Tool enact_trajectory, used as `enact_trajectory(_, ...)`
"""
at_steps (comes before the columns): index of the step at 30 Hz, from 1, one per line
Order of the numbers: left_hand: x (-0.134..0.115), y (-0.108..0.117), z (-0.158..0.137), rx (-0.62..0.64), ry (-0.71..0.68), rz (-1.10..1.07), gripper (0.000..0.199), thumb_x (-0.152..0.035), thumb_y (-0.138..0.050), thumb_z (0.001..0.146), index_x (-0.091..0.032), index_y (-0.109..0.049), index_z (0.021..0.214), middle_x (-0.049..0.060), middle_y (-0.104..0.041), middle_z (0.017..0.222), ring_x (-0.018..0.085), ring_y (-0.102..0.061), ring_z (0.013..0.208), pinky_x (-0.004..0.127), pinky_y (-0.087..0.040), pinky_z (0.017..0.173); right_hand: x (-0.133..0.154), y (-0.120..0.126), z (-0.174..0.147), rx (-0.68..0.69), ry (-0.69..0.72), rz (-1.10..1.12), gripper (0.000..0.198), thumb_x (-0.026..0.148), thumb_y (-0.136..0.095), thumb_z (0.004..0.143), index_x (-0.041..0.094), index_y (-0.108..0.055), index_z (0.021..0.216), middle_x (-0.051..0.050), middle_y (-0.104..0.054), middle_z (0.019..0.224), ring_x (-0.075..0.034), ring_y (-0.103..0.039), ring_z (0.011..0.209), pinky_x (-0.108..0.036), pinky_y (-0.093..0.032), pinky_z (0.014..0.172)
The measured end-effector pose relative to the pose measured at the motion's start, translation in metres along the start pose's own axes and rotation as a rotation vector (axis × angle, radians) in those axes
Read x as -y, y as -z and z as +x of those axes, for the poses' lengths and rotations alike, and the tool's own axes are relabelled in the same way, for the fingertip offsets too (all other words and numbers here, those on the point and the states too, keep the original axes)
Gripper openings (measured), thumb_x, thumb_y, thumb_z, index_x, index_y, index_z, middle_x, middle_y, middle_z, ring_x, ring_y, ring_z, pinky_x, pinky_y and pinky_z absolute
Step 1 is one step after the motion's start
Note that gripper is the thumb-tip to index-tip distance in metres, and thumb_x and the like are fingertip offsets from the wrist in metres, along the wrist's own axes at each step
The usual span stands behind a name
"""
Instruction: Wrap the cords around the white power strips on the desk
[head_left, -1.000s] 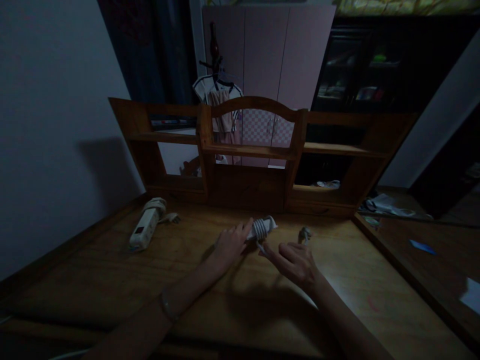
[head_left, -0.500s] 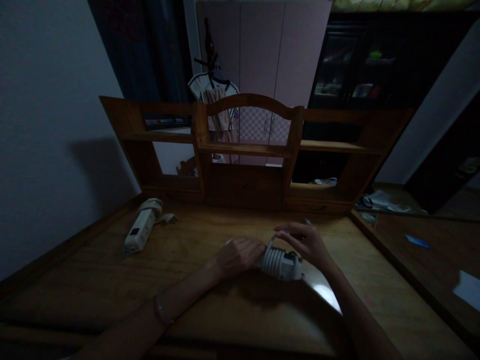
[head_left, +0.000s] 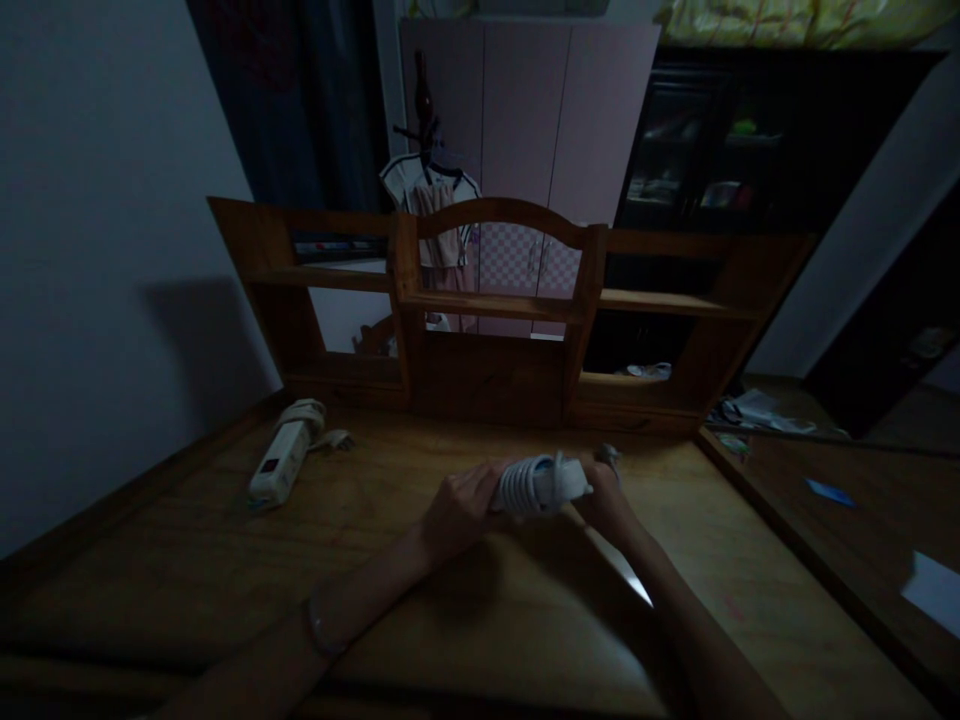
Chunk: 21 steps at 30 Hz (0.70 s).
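Note:
My left hand [head_left: 461,510] is closed around the left end of a white power strip [head_left: 574,482], lifted over the wooden desk. Its grey-white cord [head_left: 517,488] is wound in several turns around the body. Beyond the strip's right end, my right hand [head_left: 604,500] is closed on the loose end of the cord, its fingers partly hidden behind the strip. The plug [head_left: 609,455] sticks out above that hand. A second white power strip [head_left: 277,465], its cord bundled at the far end, lies to the left on the desk.
A wooden shelf unit [head_left: 491,305] stands along the desk's [head_left: 360,590] back edge. At the right, a lower brown surface holds a blue card [head_left: 830,492] and white paper [head_left: 934,590]. A wall [head_left: 112,350] borders the left.
The wound power strip has been raised and tilted, its right end now higher. My right hand has passed the cord over to the strip's far side and moved lower behind it.

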<state>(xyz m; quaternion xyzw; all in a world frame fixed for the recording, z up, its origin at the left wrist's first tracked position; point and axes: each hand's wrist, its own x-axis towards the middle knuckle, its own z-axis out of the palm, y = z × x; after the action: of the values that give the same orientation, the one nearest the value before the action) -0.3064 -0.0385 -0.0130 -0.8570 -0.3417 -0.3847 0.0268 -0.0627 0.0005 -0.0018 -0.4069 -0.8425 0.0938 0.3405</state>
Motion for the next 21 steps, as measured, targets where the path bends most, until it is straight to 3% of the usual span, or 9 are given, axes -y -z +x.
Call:
enact_trajectory(5, 0.005, -0.005, 0.006, -0.142, 0.334, -0.081, 0.048, -0.035, -0.064, 0.078, -0.018, -0.048, 0.120, 0.009, -0.066, 0.102, 0.022, -0.065, 0.088, 0.031, -0.052, 0.074, 0.009, -0.008, 0.001, -0.042, 0.077, -0.135, 0.026, 0.029, -0.043, 0.093, 0.018, -0.064, 0.083, -0.006, -0.067, 0.072, -0.015, -0.061, 0.062, -0.022, -0.034, 0.056)
enact_trajectory(12, 0.018, -0.006, 0.019, -0.168, 0.732, -0.468, 0.045, -0.049, -0.067, 0.072, -0.015, -0.061, 0.102, 0.007, -0.070, 0.090, 0.021, -0.066, 0.079, 0.026, -0.051, 0.065, 0.015, -0.007, -0.001, -0.095, 0.126, -0.352, 0.025, 0.033, -0.045, 0.094, 0.019, -0.062, 0.083, -0.002, -0.066, 0.066, -0.011, -0.057, 0.053, -0.023, -0.027, 0.052)
enact_trajectory(16, 0.035, -0.011, 0.015, -0.152, 0.957, -0.854, 0.051, -0.055, -0.063, 0.073, -0.011, -0.061, 0.099, 0.010, -0.069, 0.082, 0.017, -0.065, 0.063, 0.024, -0.049, 0.053, 0.012, -0.008, -0.004, -0.193, 0.103, -0.373, 0.023, 0.035, -0.049, 0.092, 0.019, -0.062, 0.081, 0.000, -0.065, 0.065, -0.010, -0.056, 0.052, -0.023, -0.028, 0.052)
enact_trajectory(21, 0.040, -0.019, 0.011, -0.127, 1.120, -1.076, 0.049, -0.056, -0.061, 0.075, -0.010, -0.063, 0.092, 0.009, -0.068, 0.073, 0.014, -0.064, 0.059, 0.021, -0.049, 0.050, 0.015, -0.009, -0.004, -0.272, 0.217, -0.359, 0.017, 0.031, -0.054, 0.091, 0.018, -0.061, 0.082, 0.001, -0.063, 0.066, -0.009, -0.056, 0.054, -0.023, -0.031, 0.054)
